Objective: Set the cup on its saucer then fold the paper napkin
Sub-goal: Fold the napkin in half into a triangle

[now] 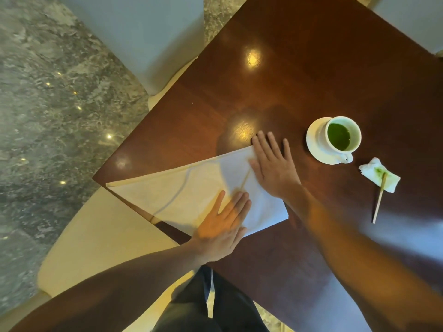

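Note:
A white cup (342,136) with green liquid stands on its white saucer (314,140) at the right of the dark wooden table (287,80). A large white napkin (182,197) lies flat across the table's near-left corner, folded once along its far edge. My left hand (223,231) presses palm-down on its near edge, fingers spread. My right hand (271,164) lies flat on its far right corner, with the fingertips reaching onto the wood. Neither hand grips anything.
A crumpled tissue with a green stain (378,176) lies right of the saucer, a thin wooden stick (378,202) resting on it. Pale chairs (100,240) stand at the near-left and far sides (148,34). The floor is grey marble.

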